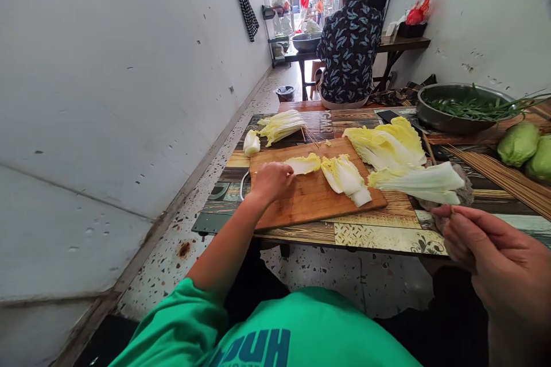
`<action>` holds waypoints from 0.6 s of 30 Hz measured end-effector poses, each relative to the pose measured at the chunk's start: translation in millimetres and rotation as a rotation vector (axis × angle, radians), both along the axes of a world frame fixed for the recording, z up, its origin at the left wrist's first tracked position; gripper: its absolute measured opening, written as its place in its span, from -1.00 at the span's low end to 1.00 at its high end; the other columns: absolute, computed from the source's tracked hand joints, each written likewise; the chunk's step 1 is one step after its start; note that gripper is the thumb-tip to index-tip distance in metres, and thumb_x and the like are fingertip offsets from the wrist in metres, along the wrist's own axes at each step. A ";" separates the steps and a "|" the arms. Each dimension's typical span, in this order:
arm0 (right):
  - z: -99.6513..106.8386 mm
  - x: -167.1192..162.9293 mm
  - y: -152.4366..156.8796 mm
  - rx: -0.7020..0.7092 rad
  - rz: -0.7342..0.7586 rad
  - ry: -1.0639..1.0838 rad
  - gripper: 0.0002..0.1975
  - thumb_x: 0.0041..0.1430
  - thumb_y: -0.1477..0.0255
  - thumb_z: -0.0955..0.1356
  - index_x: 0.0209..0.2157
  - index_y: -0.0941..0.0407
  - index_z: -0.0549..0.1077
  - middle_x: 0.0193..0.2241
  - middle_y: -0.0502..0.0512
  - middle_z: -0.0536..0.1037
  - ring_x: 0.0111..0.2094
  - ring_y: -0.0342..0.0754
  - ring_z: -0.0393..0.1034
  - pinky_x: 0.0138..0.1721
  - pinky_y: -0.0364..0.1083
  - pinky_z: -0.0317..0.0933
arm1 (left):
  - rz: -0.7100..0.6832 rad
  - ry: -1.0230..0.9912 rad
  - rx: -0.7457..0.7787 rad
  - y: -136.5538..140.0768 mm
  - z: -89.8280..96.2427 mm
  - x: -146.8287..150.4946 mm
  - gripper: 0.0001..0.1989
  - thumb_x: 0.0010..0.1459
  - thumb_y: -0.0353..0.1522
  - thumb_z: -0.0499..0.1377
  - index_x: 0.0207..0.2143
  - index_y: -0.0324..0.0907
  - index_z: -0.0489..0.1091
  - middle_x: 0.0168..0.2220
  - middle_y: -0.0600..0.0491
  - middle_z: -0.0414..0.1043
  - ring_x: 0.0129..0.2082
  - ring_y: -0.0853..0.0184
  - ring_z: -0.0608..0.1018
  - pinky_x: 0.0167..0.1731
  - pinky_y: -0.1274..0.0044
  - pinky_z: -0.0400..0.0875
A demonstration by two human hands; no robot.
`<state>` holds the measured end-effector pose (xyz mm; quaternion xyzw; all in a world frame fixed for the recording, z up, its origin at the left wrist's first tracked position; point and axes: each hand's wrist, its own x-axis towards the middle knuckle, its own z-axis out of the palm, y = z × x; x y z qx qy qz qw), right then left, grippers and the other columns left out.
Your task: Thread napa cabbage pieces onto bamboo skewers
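My left hand (272,181) is curled over the near end of a yellow-white napa cabbage leaf (305,165) lying on a wooden cutting board (297,203). Right of that leaf, a folded piece of napa cabbage (344,177) rests on the board. Low at the right, past the table's front edge, my right hand (495,246) has its thumb and forefinger pinched together. Whatever sits between those fingertips is too small to make out. Larger napa leaves (387,146) and a long white-stemmed leaf (419,180) lie between the board and this hand.
Bundled wooden skewers (503,174), green cabbages (519,144) and a metal basin (467,108) of green stalks fill the right side. More cabbage (282,126) and a white stem end (251,143) lie behind the board. A person (350,51) sits beyond, back turned.
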<state>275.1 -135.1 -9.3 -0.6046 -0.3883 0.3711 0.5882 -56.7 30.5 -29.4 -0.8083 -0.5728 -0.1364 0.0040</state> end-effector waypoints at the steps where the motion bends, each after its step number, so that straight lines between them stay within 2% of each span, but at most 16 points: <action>1: 1.6 0.9 -1.3 0.010 -0.043 0.013 -0.72 0.06 0.21 0.52 -0.21 0.03 0.62 -0.55 0.00 0.41 -0.56 -0.19 0.21 -0.65 -0.23 0.07 | -0.010 0.002 -0.003 -2.1 2.6 4.3 -0.82 0.24 -0.34 0.17 -0.28 -0.18 0.57 -0.33 -0.06 0.61 -0.28 0.21 0.59 -0.16 0.36 0.41; 3: 3.5 0.5 -2.7 0.025 -0.080 0.038 -0.76 0.05 0.25 0.53 -0.25 0.05 0.64 -0.55 0.02 0.43 -0.56 -0.20 0.24 -0.64 -0.24 0.12 | -0.127 -0.005 0.019 -5.9 4.5 17.3 -0.81 0.25 -0.31 0.18 -0.19 -0.14 0.56 -0.23 -0.05 0.62 -0.20 0.21 0.59 -0.10 0.35 0.41; 6: 0.9 -1.8 -3.8 0.017 -0.054 0.078 -0.75 0.03 0.24 0.54 -0.25 0.03 0.63 -0.53 0.01 0.47 -0.57 -0.22 0.23 -0.67 -0.26 0.12 | -0.405 -0.037 0.051 -9.7 -3.1 44.7 -0.75 0.22 -0.36 0.22 -0.04 -0.08 0.52 0.05 -0.03 0.53 0.06 0.21 0.51 0.09 0.33 0.33; 8: -3.9 -2.1 -4.8 -0.009 -0.042 0.081 -0.72 0.01 0.19 0.54 -0.24 0.00 0.63 -0.40 0.04 0.56 -0.53 -0.21 0.28 -0.64 -0.28 0.20 | -0.463 -0.026 0.045 -9.8 -11.6 62.2 -0.75 0.23 -0.40 0.20 -0.04 -0.09 0.51 0.13 -0.05 0.46 0.15 0.19 0.45 0.15 0.29 0.28; 11: -10.8 -0.3 -6.9 -0.055 -0.067 0.051 -0.66 -0.05 0.13 0.54 -0.25 -0.01 0.64 -0.23 0.09 0.63 -0.45 -0.19 0.40 -0.52 -0.30 0.35 | -0.472 -0.016 0.042 -6.5 -18.4 76.7 -0.81 0.29 -0.41 0.11 -0.20 -0.12 0.54 0.06 -0.04 0.51 0.12 0.20 0.47 0.18 0.26 0.23; 13: -13.5 1.5 -7.7 -0.083 -0.069 0.033 -0.62 -0.10 0.10 0.55 -0.26 0.00 0.65 -0.21 0.11 0.65 -0.41 -0.17 0.46 -0.46 -0.29 0.40 | -0.505 -0.064 0.035 -3.8 -15.9 76.8 -0.81 0.30 -0.40 0.10 -0.27 -0.13 0.52 -0.05 -0.01 0.57 0.05 0.24 0.52 0.19 0.28 0.21; 16: -16.5 3.8 -6.8 -0.082 -0.035 -0.021 -0.57 -0.13 0.06 0.55 -0.25 0.03 0.67 -0.21 0.16 0.66 -0.35 -0.07 0.54 -0.40 -0.24 0.46 | -0.576 -0.255 0.010 -2.4 -4.5 67.0 -0.90 0.25 -0.39 0.16 -0.23 -0.14 0.48 -0.18 0.01 0.61 -0.09 0.28 0.59 0.10 0.36 0.31; 18: -18.9 4.9 -4.9 -0.078 0.004 -0.084 -0.54 -0.12 0.05 0.53 -0.23 0.06 0.67 -0.25 0.17 0.67 -0.36 -0.03 0.56 -0.40 -0.22 0.47 | -0.568 -0.461 0.022 -4.3 5.3 57.7 -0.88 0.22 -0.38 0.18 -0.19 -0.16 0.46 -0.17 -0.01 0.61 -0.14 0.30 0.60 -0.02 0.43 0.39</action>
